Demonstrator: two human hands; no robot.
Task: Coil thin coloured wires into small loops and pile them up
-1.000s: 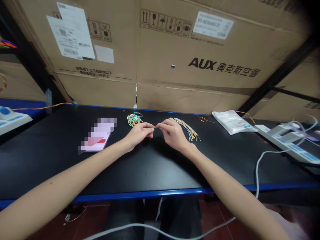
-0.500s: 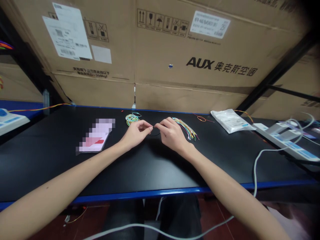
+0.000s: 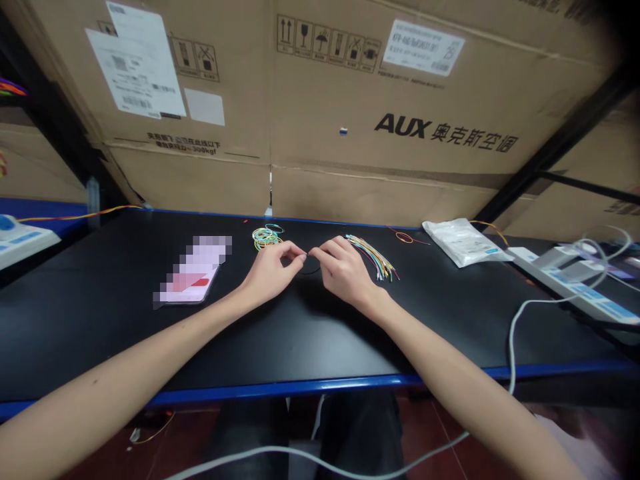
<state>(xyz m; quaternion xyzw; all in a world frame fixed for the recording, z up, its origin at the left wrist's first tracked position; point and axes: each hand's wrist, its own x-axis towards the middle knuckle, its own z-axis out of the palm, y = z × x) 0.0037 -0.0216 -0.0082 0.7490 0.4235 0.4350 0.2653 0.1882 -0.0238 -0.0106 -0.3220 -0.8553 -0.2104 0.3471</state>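
My left hand [image 3: 273,270] and my right hand [image 3: 345,270] meet fingertip to fingertip above the middle of the black table. Each pinches thumb against forefinger. A thin black wire [image 3: 311,271] shows as a short curve between them, its ends hidden at the fingertips. Behind my left hand lies a coiled bundle of coloured wires [image 3: 264,237], mostly yellow, green and pale blue. Just right of my right hand a fanned bunch of straight coloured wires [image 3: 376,259] rests on the tabletop.
A phone [image 3: 197,273] lies left of my hands. On the right are a white plastic packet [image 3: 463,241], a small orange wire loop [image 3: 404,237] and a power strip [image 3: 575,283] with a white cable [image 3: 511,340] hanging over the blue table edge. A cardboard sheet [image 3: 320,180] stands behind.
Both hands keep their pinch at nearly the same spot. The view has shifted very slightly; nothing on the table has visibly moved.
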